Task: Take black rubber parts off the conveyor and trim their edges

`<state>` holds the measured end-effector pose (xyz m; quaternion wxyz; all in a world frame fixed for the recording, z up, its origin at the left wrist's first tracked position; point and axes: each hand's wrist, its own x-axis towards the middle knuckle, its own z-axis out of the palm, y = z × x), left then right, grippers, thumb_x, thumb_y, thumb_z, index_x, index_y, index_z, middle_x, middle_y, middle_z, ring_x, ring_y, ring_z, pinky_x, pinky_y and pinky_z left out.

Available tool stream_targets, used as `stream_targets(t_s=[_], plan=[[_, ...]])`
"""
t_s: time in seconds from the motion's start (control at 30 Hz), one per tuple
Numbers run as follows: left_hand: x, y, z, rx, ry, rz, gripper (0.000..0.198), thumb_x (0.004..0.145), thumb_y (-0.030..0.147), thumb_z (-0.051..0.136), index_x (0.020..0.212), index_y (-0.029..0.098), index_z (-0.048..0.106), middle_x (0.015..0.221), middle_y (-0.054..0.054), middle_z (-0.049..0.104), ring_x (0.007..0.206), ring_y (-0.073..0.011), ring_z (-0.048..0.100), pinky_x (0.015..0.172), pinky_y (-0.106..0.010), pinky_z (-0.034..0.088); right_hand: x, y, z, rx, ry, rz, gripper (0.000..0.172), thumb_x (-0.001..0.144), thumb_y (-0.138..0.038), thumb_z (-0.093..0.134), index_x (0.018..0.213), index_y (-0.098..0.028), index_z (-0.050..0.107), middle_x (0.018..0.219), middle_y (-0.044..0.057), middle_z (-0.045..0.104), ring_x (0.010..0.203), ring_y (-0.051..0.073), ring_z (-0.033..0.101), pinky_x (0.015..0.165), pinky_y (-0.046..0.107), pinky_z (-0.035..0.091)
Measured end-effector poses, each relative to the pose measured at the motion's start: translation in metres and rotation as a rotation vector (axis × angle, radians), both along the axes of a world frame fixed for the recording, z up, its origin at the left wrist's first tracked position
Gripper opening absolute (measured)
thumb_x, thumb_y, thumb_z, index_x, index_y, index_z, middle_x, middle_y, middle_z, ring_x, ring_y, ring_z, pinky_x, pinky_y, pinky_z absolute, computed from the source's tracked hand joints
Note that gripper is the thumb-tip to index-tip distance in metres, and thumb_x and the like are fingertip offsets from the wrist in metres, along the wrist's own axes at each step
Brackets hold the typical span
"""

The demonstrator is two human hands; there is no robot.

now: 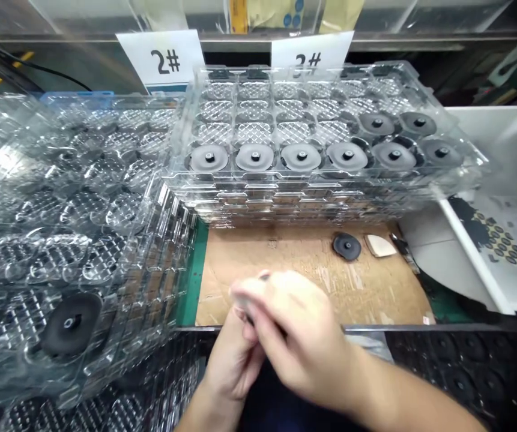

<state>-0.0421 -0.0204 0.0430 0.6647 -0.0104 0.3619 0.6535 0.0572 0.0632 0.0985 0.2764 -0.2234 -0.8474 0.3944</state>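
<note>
Both my hands meet at the near edge of the bench, smeared by motion. My right hand (298,333) lies over my left hand (233,357), fingers curled round a small dark part that I can barely see. Beyond them lies a brown cardboard mat (294,267) with one loose black disc (347,246) and a pale wedge-shaped piece (379,245). Behind the mat stands a stack of clear plastic trays (325,174); its top tray carries a front row of grey-black discs (301,156) and two more at the right.
A second stack of clear trays (60,240) fills the left, with a single black disc (71,324) in a near pocket. White bins (501,198) stand at the right, one holding a sheet of small dark rings. Signs marked 2# (163,57) stand behind. Black trays (465,366) sit near right.
</note>
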Motion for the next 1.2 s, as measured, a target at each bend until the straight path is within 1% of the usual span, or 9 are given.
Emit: stream_targets(t_s=[0.13,0.3,0.47,0.57,0.67,0.83,0.97,1.1,1.2], plan=[[-0.004,0.004,0.005,0.035,-0.044,-0.048,0.046,0.055,0.029,0.078,0.099,0.027,0.068,0.102,0.0,0.071,0.094,-0.0168,0.063,0.084,-0.021,0.047,0.026,-0.004,0.002,-0.089,-0.106,0.129,0.023,0.084,-0.008,0.046,0.102,-0.016,0.058,0.079,0.001,0.062,0.067,0.012,0.054,0.065,0.024,0.042],[0.004,0.008,0.009,0.022,-0.086,-0.106,0.047,0.051,0.031,0.08,0.097,0.023,0.069,0.095,0.0,0.071,0.089,-0.013,0.063,0.08,-0.016,0.047,0.045,0.002,0.009,0.091,-0.268,-0.087,0.025,0.087,-0.009,0.043,0.104,-0.018,0.058,0.07,0.001,0.054,0.062,0.014,0.045,0.061,0.027,0.035],[0.006,-0.001,0.013,0.082,-0.107,-0.223,0.044,0.058,0.041,0.073,0.095,0.015,0.069,0.093,-0.005,0.07,0.09,-0.0197,0.063,0.079,-0.025,0.05,0.027,0.032,0.011,0.157,-0.154,0.401,0.023,0.085,-0.013,0.048,0.097,-0.022,0.065,0.071,0.0,0.053,0.065,0.013,0.044,0.064,0.026,0.035],[0.002,-0.01,0.008,0.057,-0.121,-0.192,0.05,0.061,0.039,0.072,0.106,0.017,0.064,0.102,-0.007,0.069,0.094,-0.0223,0.063,0.08,-0.028,0.05,0.029,0.048,-0.012,0.048,-0.116,0.31,0.025,0.086,-0.012,0.048,0.1,-0.024,0.065,0.079,0.001,0.058,0.073,0.013,0.05,0.068,0.026,0.039],[0.0,-0.014,0.003,0.083,-0.165,-0.158,0.049,0.061,0.036,0.073,0.107,0.023,0.064,0.11,-0.008,0.067,0.098,-0.0272,0.063,0.083,-0.032,0.05,0.039,0.047,-0.058,-0.133,-0.119,0.055,0.026,0.089,-0.015,0.045,0.104,-0.025,0.063,0.085,0.001,0.06,0.078,0.012,0.056,0.072,0.025,0.044],[0.005,-0.012,0.005,0.11,-0.248,-0.192,0.047,0.063,0.039,0.07,0.107,0.022,0.064,0.113,-0.008,0.066,0.101,-0.0294,0.061,0.084,-0.034,0.05,0.053,0.028,-0.123,-0.182,-0.162,-0.125,0.026,0.087,-0.019,0.045,0.106,-0.022,0.062,0.113,0.01,0.053,0.1,0.021,0.054,0.084,0.039,0.046],[0.009,-0.009,0.007,0.166,-0.276,-0.256,0.051,0.068,0.048,0.059,0.111,0.022,0.061,0.11,-0.008,0.067,0.101,-0.0281,0.061,0.085,-0.034,0.05,0.059,0.018,-0.108,-0.21,-0.104,-0.228,0.029,0.089,-0.018,0.039,0.11,-0.022,0.058,0.116,0.01,0.052,0.109,0.022,0.05,0.09,0.04,0.042],[0.014,-0.005,0.009,0.232,-0.256,-0.282,0.054,0.075,0.056,0.043,0.118,0.026,0.056,0.109,-0.005,0.067,0.094,-0.0211,0.065,0.077,-0.026,0.052,0.068,0.011,-0.078,-0.271,-0.062,-0.14,0.027,0.089,-0.015,0.041,0.105,-0.025,0.061,0.103,0.003,0.062,0.098,0.015,0.056,0.086,0.029,0.045],[0.018,-0.004,0.011,0.302,-0.045,-0.235,0.051,0.078,0.058,0.038,0.124,0.038,0.047,0.115,0.0,0.064,0.088,-0.019,0.066,0.074,-0.027,0.053,0.077,0.006,-0.082,-0.315,-0.061,-0.129,0.028,0.087,-0.012,0.043,0.101,-0.025,0.064,0.093,0.002,0.064,0.088,0.015,0.059,0.078,0.027,0.047]])
